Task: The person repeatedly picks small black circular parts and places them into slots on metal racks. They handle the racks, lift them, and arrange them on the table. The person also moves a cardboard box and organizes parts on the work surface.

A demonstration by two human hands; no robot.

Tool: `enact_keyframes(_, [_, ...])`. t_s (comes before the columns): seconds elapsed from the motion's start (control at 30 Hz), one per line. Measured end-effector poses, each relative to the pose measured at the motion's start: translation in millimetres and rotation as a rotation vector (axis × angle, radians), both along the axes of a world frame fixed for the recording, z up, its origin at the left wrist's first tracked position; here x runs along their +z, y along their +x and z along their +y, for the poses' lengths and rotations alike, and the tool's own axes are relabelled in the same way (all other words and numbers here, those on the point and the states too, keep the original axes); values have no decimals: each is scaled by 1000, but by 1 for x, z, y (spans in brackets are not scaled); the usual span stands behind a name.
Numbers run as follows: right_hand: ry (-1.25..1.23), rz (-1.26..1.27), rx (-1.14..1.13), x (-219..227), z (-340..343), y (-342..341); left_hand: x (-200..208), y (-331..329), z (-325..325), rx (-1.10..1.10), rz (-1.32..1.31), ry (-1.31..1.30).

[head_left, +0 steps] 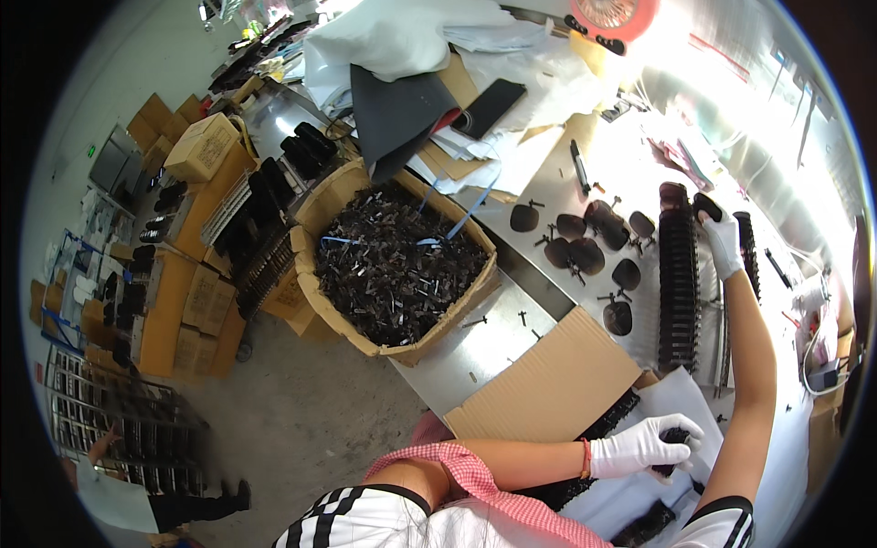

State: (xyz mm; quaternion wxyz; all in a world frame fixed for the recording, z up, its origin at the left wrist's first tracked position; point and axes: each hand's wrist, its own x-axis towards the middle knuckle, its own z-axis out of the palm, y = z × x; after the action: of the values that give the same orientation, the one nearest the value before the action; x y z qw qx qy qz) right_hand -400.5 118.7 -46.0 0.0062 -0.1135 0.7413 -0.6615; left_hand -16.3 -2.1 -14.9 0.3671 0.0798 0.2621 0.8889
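My left hand (pixel 644 447), in a white glove, has its fingers curled round a small black piece (pixel 674 438); its exact kind is unclear. It is low over white sheeting near my body. My right hand (pixel 724 242), also gloved, reaches to the far right and pinches a dark lens (pixel 705 206). Close beside it runs a long, tightly packed row of dark lenses (pixel 678 292). A second, narrower row (pixel 747 247) lies partly behind the hand and arm. Loose brown-tinted lenses (pixel 586 256) with small stems are scattered on the table to the left.
An open carton (pixel 306 265) full of small dark plastic scraps stands at centre left. Flat cardboard (pixel 548 384) covers the near table edge. A phone (pixel 491 108), a black marker (pixel 580 167) and a pink fan (pixel 614 14) are farther back. Another person (pixel 119 498) is at lower left beside racks.
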Motion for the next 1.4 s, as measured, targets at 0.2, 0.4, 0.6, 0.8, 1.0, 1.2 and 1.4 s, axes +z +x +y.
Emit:
enact_keyframes(0.2, [949,916,-128,-8,-1,5,-15,-1,12,102,41,-24])
enact_keyframes(0.4, [1025,871,-294,45,-16,38,-17,-5,2,239,111,-132])
enact_keyframes(0.6, [408,525,-22,95,-20,219,-2,-11,-1,669,338,-407])
enact_keyframes(0.8, [504,579,263,94,15,365,18,28,20,579,-134,107])
enact_keyframes(1.0, [815,472,14,72,64,449,4,68,45,433,-200,17])
enact_keyframes(1.2, [770,-28,-69,40,114,520,-17,115,64,20,-69,-198])
enact_keyframes(1.4, [845,109,-367,20,185,512,-23,114,64,-219,33,-534])
